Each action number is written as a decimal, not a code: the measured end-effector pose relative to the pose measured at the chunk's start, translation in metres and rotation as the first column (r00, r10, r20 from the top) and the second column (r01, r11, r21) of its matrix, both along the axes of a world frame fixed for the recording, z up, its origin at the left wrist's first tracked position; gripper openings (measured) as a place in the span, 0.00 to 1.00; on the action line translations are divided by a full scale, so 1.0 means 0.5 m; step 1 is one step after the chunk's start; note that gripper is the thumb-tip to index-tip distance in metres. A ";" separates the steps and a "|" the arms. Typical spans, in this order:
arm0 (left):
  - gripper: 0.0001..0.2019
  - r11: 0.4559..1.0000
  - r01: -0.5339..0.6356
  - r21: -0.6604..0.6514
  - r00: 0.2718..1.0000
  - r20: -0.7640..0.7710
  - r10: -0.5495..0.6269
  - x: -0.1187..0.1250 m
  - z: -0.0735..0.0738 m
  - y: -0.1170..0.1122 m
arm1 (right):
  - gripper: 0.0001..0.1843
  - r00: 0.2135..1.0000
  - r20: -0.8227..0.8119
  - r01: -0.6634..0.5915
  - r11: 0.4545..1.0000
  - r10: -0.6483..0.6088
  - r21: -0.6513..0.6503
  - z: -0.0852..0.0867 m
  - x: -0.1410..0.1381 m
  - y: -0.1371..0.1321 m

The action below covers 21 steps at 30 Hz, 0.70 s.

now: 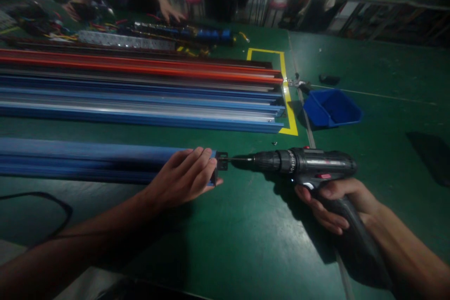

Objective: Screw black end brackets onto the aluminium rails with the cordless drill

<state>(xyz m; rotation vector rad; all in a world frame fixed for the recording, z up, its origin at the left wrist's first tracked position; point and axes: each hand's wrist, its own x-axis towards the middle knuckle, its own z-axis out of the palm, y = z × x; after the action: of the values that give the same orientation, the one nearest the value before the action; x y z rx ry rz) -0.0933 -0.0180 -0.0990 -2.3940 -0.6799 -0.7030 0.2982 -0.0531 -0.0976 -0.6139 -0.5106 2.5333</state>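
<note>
A black cordless drill [309, 164] lies level in my right hand [337, 206], which is wrapped round its handle. Its bit points left at a small dark bracket [222, 161] on the end of a blue metal profile [87, 159]. Whether the bit's tip touches the bracket or a screw is too blurred to tell. My left hand [190, 171] is closed over the end of that profile, fingers on top and thumb at the near side by the bracket. Part of the profile's end is hidden beneath the fingers.
Several blue profiles [140, 108] and orange-red profiles [140, 63] lie behind, ending by yellow tape [290, 117]. A blue bin [332, 108] stands at right. A small screw [274, 143] lies on the green table [239, 243]. Across it, a co-worker's hand [170, 9] rests near cables.
</note>
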 end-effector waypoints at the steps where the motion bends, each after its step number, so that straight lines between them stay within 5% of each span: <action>1: 0.22 1.000 0.002 0.008 1.000 -0.004 -0.002 0.000 0.001 0.004 | 0.15 1.000 0.004 0.005 1.000 -0.005 0.006 0.001 -0.001 0.000; 21: 0.28 0.997 0.026 0.075 1.000 -0.004 -0.026 -0.020 -0.010 0.092 | 0.15 0.992 0.122 -0.058 0.976 0.032 0.211 0.032 -0.026 0.087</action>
<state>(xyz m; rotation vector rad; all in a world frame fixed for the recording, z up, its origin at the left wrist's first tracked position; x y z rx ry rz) -0.1033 0.0280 -0.1041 -2.3388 -0.6110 -0.7231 0.2853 -0.0096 -0.0818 -0.6800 -0.8365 2.4497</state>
